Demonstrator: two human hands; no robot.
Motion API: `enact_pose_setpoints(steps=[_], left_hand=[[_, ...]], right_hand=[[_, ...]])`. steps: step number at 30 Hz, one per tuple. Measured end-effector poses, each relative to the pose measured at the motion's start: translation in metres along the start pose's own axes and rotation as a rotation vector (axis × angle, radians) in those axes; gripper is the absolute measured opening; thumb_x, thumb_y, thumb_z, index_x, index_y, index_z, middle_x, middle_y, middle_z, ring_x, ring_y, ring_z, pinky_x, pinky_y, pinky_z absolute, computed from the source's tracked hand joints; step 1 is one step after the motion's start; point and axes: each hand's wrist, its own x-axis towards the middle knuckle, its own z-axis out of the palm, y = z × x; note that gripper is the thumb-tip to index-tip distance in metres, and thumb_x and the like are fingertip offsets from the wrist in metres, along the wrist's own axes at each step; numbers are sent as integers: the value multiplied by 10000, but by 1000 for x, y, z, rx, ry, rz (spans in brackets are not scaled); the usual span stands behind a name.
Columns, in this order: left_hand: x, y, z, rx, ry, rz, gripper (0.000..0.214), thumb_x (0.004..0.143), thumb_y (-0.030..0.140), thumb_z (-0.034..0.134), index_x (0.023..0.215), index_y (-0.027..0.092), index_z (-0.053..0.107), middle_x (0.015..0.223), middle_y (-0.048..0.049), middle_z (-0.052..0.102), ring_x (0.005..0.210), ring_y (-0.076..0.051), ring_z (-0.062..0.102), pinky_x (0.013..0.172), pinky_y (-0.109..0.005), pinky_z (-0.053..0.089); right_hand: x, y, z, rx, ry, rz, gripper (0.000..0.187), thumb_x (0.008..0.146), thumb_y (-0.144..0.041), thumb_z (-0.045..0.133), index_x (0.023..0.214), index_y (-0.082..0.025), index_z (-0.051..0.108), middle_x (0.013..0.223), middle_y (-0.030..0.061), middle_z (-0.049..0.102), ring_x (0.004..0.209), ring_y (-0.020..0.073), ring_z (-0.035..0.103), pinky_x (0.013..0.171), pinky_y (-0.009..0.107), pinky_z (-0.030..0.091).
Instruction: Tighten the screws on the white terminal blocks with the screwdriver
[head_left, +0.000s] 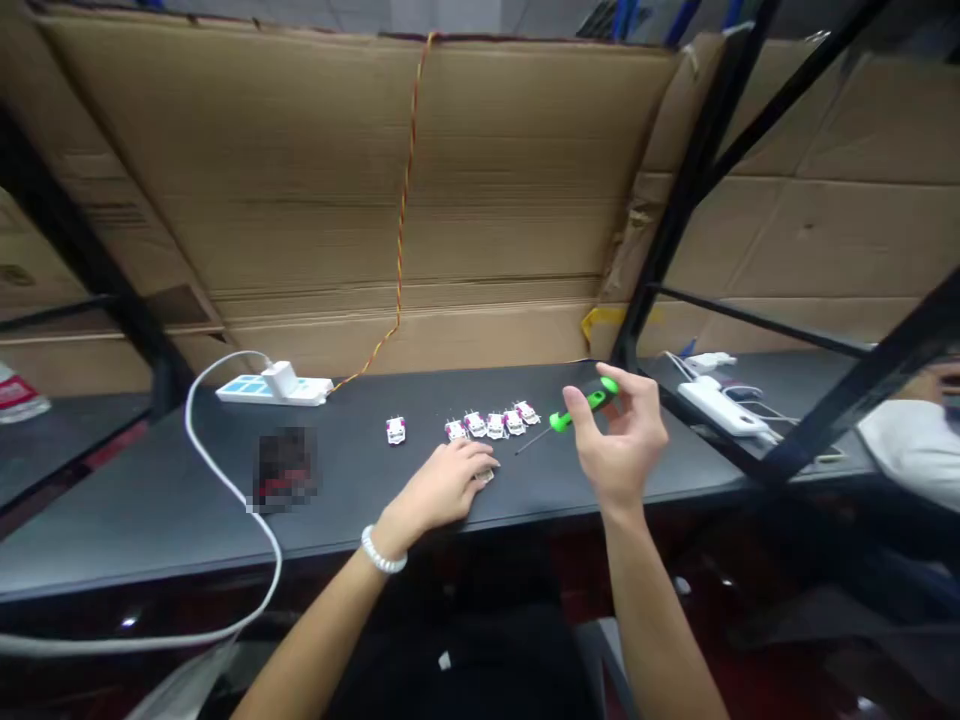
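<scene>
My right hand (622, 435) grips a screwdriver (598, 397) with a green and black handle, its thin shaft slanting down and left over the table. My left hand (450, 480), a white band round its wrist, rests on the table with its fingers on a small whitish part (486, 474), mostly hidden beneath them. Just beyond those fingers, several small white and magenta parts (496, 426) stand in a slanting row. One more such part (396, 430) lies apart to the left.
A white power strip (309, 391) with a plug lies at the back left of the dark table (337, 510). A white cable (196, 425) loops over the front edge. Black frame posts (660, 240) flank the cardboard back wall (510, 180). Another person's sleeve (911, 450) shows at right.
</scene>
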Motion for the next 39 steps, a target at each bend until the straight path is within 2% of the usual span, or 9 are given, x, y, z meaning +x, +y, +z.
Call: enact_pose_setpoints(steps=[4,9,18,22,27,30,34,36,39], left_hand=[[8,-3,5,-32,32,27,354,1019,159,578,1348,227,689,1430,-103,682,1358,-286,601,1202,-481,481],[15,0,9,-66,55,-12,455,963,108,619,1406,213,636,1472,-117,644,1381,-293,589,1229,-469,469],[30,2,16,-134,91,-21,488,949,88,613,1411,245,621,1461,-110,643,1385,-300,586,1229,-494,466],[37,7,19,-152,81,-19,499,947,69,607,1422,219,609,1459,-125,642,1381,-299,595,1238,-488,459],[31,8,13,-150,83,-17,577,948,92,632,1503,226,549,1565,-129,555,1460,-291,538,1273,-474,424],[16,-15,-4,-88,153,-74,615,967,166,650,1558,240,497,1629,-142,499,1515,-313,485,1293,-525,387],[-14,-69,-29,105,219,-270,576,981,207,614,1546,165,508,1635,-194,504,1541,-340,464,1292,-571,364],[-30,-92,-36,200,168,-380,555,950,174,610,1501,146,553,1627,-206,522,1545,-367,461,1284,-597,365],[-51,-104,-36,200,93,-381,491,976,173,561,1465,140,604,1590,-195,571,1485,-343,544,1257,-547,429]], right_hand=[[4,1,-5,6,10,24,372,888,-443,825,1160,-210,725,1086,75,674,943,220,683,743,342,618],[8,3,-9,6,48,16,375,878,-437,839,1151,-205,730,1076,73,682,923,213,684,731,334,612],[16,7,-18,-12,100,33,396,859,-447,852,1149,-201,742,1068,85,689,901,214,684,699,331,613],[18,11,-20,3,117,58,402,841,-443,865,1138,-200,747,1062,82,694,897,217,683,707,337,601],[19,10,-23,-7,122,55,409,839,-445,869,1140,-198,745,1040,74,686,868,210,670,701,334,592],[20,9,-24,-22,127,49,408,839,-447,866,1142,-200,750,1029,69,681,846,201,663,683,322,589],[18,12,-21,45,130,62,501,834,-459,871,1236,-189,743,1070,88,705,880,212,688,729,337,604],[16,13,-18,104,121,67,540,843,-453,868,1290,-181,733,1076,97,723,891,220,705,757,351,616],[14,11,-14,168,87,70,473,876,-433,842,1262,-177,748,1081,108,752,875,218,732,764,352,631]])
